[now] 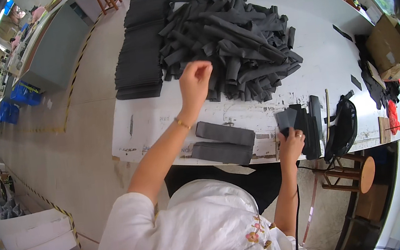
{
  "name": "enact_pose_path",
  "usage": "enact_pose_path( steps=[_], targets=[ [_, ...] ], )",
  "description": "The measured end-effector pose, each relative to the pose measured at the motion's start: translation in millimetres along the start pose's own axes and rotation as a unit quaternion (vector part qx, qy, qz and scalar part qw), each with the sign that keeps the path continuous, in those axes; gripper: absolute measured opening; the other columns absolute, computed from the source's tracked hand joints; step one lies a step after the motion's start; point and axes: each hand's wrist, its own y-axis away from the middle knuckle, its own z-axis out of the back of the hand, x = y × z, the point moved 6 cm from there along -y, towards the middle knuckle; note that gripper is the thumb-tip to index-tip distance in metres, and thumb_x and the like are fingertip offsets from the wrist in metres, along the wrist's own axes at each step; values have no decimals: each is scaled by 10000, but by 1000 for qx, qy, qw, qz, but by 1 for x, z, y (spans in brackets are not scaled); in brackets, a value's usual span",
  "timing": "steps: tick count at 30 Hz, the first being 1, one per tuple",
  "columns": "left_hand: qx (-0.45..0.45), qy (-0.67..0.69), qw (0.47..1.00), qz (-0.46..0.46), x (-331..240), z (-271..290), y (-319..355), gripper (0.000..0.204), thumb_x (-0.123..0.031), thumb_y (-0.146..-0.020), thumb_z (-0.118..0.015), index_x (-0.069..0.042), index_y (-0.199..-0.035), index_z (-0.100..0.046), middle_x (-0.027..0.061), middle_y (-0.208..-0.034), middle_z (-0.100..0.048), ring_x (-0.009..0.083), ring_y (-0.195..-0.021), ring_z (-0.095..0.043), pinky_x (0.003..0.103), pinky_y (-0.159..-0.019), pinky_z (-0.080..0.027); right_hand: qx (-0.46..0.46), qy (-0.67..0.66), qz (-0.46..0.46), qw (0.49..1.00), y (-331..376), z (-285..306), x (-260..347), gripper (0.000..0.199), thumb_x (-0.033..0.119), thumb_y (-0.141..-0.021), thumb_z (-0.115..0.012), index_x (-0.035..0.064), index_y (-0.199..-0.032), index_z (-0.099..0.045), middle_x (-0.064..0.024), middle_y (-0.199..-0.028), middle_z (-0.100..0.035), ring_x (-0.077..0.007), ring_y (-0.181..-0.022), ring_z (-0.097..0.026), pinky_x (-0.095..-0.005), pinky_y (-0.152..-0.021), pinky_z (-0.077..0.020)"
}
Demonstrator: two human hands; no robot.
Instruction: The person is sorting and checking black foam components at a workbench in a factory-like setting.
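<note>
My left hand (195, 81) is raised in front of a loose heap of dark grey fabric strips (244, 39), its fingers curled in. Whether anything is between those fingers is hidden. At the table's near edge, my right hand (292, 144) has its fingers closed on a grey, slightly see-through flat piece (286, 118). Just right of that hand lie stacked black strips (306, 129). Two folded dark grey fabric strips, a far one (225, 133) and a near one (223, 152), lie side by side before my body.
Neat stacks of dark fabric (137, 58) line the white table's (135, 128) left side. A black bag (341, 127) lies near its right front, beside a thin stick (327, 114). Farther right stands a cardboard box (390, 49). A wooden stool (363, 175) stands below the edge.
</note>
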Motion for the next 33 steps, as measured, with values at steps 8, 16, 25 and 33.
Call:
enact_pose_path(
  steps=[8, 16, 25, 33],
  targets=[
    [93, -167, 924, -331, -31, -114, -125, 118, -141, -833, -681, -83, -933, -702, 62, -912, -632, 255, -904, -593, 360, -808, -487, 43, 140, 150, 978, 1, -36, 6, 79, 71, -814, -630, -7, -822, -640, -135, -902, -599, -287, -863, -583, -384, -732, -490],
    [295, -364, 847, -252, -2, -136, -133, 99, -189, -823, -700, -178, -912, -743, 21, -933, -547, 240, -987, -506, 393, -923, -429, 2, -13, 104, 995, -7, -3, 5, 123, 6, -778, -613, 24, -897, -590, -141, -963, -603, -322, -908, -580, -408, -755, -481],
    [233, -149, 946, -170, -53, -47, -96, 152, -146, -825, -729, -59, -820, -605, 14, -892, -633, 134, -865, -593, 324, -775, -473, -121, -410, -65, 902, -27, 47, 2, 202, -56, -855, -545, -31, -1050, -501, -110, -1003, -535, -232, -939, -528, -316, -853, -415],
    [178, 303, 849, 394, 29, -4, 1, 412, 16, -904, -559, 49, -1285, -404, 174, -1023, -630, 362, -942, -686, 443, -797, -589, 101, -397, 67, 910, -7, 49, 120, 276, 58, -831, -720, -1, -968, -488, -185, -959, -514, -369, -862, -525, -410, -783, -437]
  ],
)
